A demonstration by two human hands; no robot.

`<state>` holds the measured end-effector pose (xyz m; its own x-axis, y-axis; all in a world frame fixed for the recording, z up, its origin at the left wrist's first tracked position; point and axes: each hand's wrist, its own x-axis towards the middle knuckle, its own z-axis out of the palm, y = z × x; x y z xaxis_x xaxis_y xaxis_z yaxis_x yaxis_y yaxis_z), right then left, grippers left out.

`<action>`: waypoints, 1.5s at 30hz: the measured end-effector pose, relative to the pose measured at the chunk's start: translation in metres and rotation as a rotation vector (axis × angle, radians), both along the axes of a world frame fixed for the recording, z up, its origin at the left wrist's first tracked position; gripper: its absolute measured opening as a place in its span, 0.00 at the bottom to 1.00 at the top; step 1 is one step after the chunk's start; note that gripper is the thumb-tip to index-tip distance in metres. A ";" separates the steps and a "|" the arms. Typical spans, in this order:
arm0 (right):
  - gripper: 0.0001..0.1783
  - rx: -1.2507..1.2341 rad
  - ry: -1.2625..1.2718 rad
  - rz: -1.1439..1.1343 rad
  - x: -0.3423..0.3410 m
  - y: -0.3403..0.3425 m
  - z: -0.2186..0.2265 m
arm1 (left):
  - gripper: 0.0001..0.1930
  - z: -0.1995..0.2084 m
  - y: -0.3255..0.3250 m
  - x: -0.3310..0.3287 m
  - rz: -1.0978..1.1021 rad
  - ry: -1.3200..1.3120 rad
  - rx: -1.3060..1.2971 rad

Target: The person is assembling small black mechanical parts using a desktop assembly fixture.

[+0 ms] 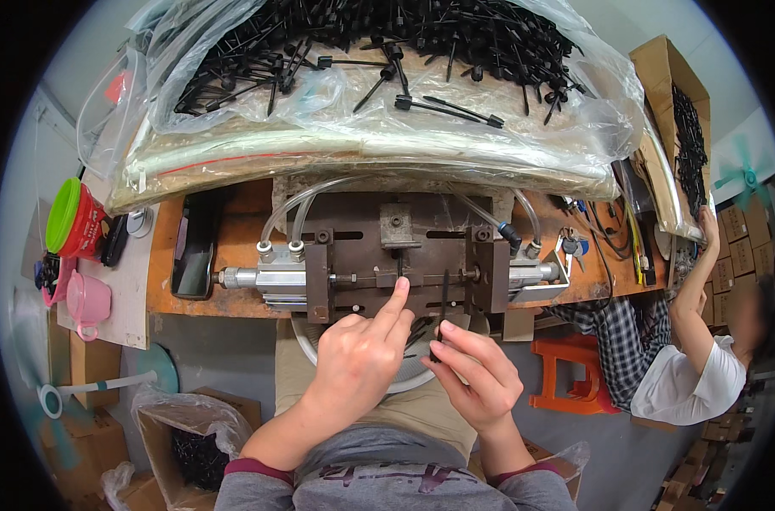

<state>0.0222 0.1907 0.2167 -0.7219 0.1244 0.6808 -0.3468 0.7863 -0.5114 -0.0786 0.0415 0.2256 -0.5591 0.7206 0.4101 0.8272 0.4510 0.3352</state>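
Note:
My left hand (359, 362) reaches over the front of a dark metal fixture (353, 223). Its index finger is stretched out, its tip at the small middle block, while the other fingers curl under. I see nothing held in it. In a pinch between thumb and fingers, my right hand (481, 375) has a thin black plastic stem (443, 302), upright, its lower end partly hidden by the fingertips. Another dark slim part (400, 262) stands at the fixture's centre, just beyond the left fingertip. Metal cylinders (282, 279) with clear hoses flank the fixture.
A plastic-lined tray (353, 157) heaped with black stems spans the bench's back. A phone (198, 243) lies left and keys (572, 245) right. Below my hands is a round, pale-rimmed container (413, 381). At right, a person (694, 366) reaches to a box; an orange stool (566, 375) stands nearby.

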 end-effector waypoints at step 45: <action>0.20 0.549 -0.655 -0.258 -0.218 0.096 0.127 | 0.06 -0.014 -0.050 0.028 -0.427 -0.268 0.222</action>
<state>-0.1954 0.2866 0.3434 -0.9815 0.1147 0.1534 0.1045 0.9918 -0.0729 -0.0502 -0.0087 0.2116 -0.3419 0.8186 0.4615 0.7936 -0.0116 0.6083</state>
